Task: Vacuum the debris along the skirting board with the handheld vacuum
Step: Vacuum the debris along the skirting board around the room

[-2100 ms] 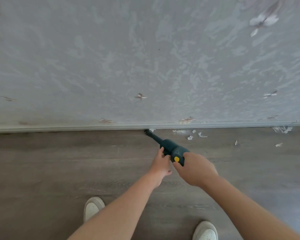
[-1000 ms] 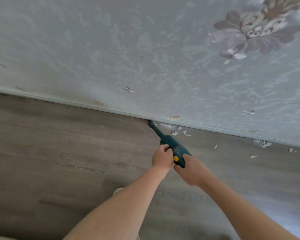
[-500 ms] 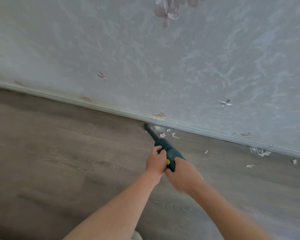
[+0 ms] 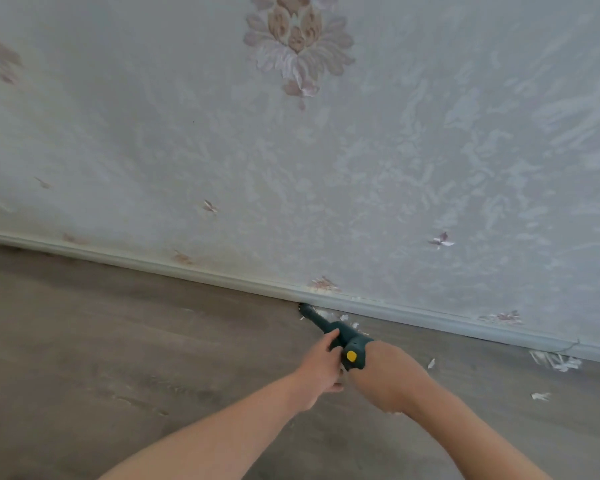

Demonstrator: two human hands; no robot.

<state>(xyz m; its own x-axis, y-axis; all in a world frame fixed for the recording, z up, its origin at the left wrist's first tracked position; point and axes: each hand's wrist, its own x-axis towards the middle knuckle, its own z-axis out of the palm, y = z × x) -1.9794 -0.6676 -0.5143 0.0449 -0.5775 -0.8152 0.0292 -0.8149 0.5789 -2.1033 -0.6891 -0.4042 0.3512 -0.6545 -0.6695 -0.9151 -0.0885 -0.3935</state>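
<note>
Holding the handheld vacuum (image 4: 349,344) with both grips here — my right hand (image 4: 388,375) is wrapped round the back of the body, my left hand (image 4: 321,367) curled round the front just behind the nozzle. Nozzle tip points to about 11 o'clock and sits right at the skirting board (image 4: 413,315). White debris (image 4: 347,320) lies just beside the nozzle on the floor (image 4: 118,341), with more scraps (image 4: 555,361) off at 3 o'clock along the board — well apart from the vacuum.
</note>
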